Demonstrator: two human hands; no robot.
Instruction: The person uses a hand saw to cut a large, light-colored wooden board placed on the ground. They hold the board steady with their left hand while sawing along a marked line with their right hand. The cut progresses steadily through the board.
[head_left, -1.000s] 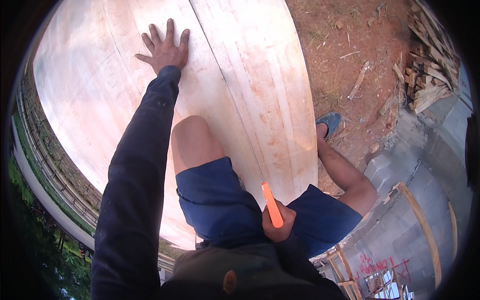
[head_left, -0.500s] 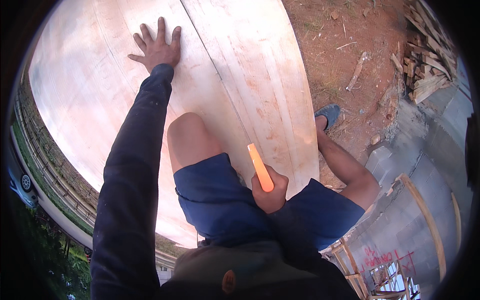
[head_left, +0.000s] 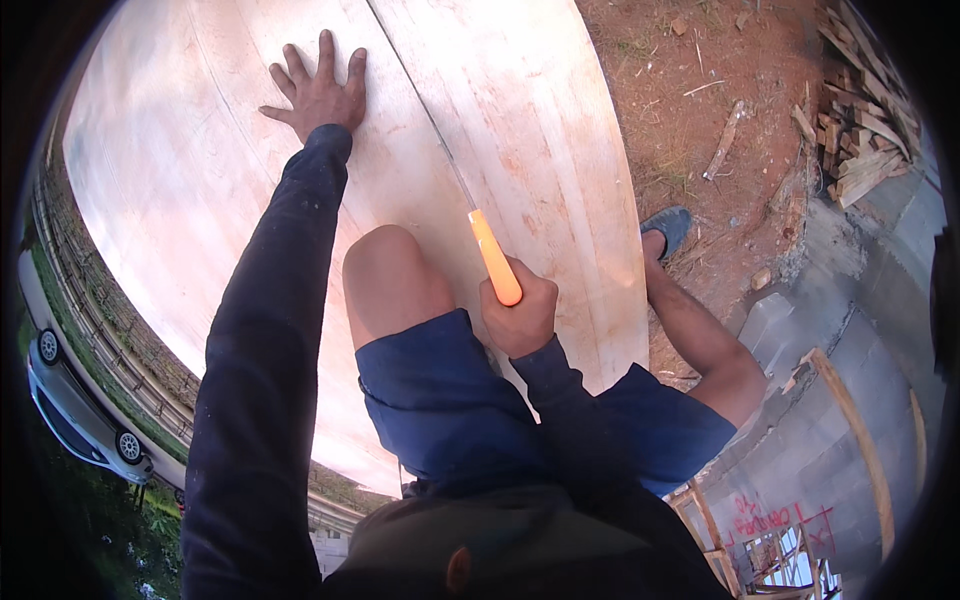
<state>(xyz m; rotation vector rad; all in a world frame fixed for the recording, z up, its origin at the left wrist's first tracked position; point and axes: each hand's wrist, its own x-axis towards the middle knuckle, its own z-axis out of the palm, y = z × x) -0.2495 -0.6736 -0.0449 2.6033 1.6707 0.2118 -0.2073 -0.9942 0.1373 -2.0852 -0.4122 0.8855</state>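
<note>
My left hand (head_left: pixel 322 98) lies flat with spread fingers on a large pale plywood sheet (head_left: pixel 545 130), left of a thin dark line across it. In my right hand (head_left: pixel 526 312) is the orange handle of a handsaw (head_left: pixel 490 255), the fingers wrapped round it. Its blade is seen edge-on as a narrow strip running forward from the handle along the line. Where blade ends and cut begins, I cannot tell. My left knee (head_left: pixel 388 262) rests on the sheet beside the saw.
Reddish soil (head_left: pixel 690 110) with wood scraps borders the sheet on the right, where my sandalled foot (head_left: pixel 668 230) stands. Farther right are a pile of split timber (head_left: pixel 868 150) and a grey block wall (head_left: pixel 800 400). A parked car (head_left: pixel 85 400) stands beyond a fence at left.
My right hand has pushed the saw forward, away from my body and slightly left. My left hand stays pressed on the sheet. The car at left has come farther into view.
</note>
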